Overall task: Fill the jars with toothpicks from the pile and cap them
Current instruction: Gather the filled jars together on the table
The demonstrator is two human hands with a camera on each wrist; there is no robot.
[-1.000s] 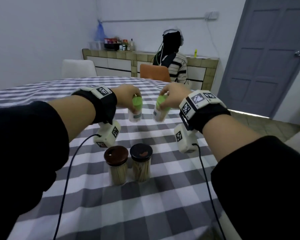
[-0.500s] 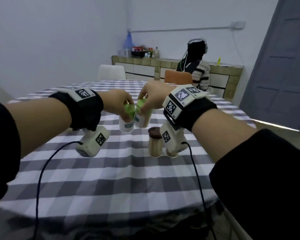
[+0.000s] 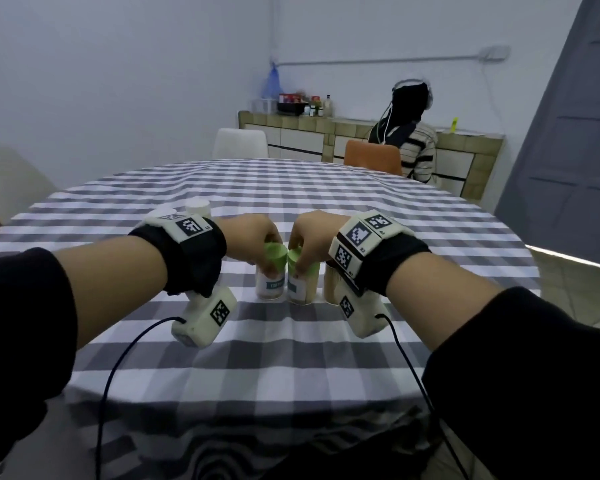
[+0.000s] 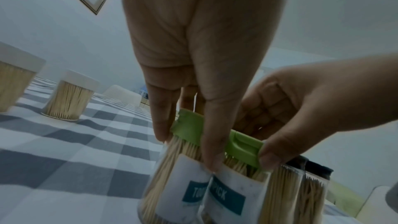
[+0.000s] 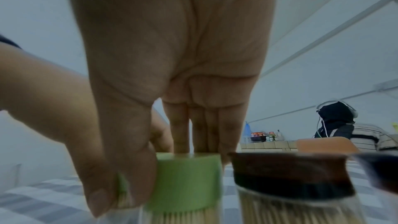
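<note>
Two clear toothpick jars with green caps stand side by side, touching, in the middle of the checked tablecloth point(image 3: 291, 358). My left hand point(image 3: 258, 249) grips the left jar point(image 3: 270, 284) from above by its green cap point(image 4: 186, 128). My right hand point(image 3: 303, 252) grips the right jar point(image 3: 298, 291) the same way, thumb and fingers round its cap point(image 5: 187, 183). Both jars are full of toothpicks and carry white labels. A brown-capped full jar point(image 5: 288, 176) stands just right of them, and a black-capped one point(image 4: 318, 173) lies beyond it. No loose pile is in view.
Two white-capped full jars point(image 4: 71, 94) stand to the left, behind my left wrist point(image 3: 187, 230). Cables run from both wrist cameras off the near table edge. Across the table are a white chair point(image 3: 239, 143), an orange chair point(image 3: 373, 157) and a seated person point(image 3: 413, 140).
Both hands have brought the green-capped jars together and down beside the dark-capped jars. Earlier they were held apart and farther out. The head view has swung and dropped lower.
</note>
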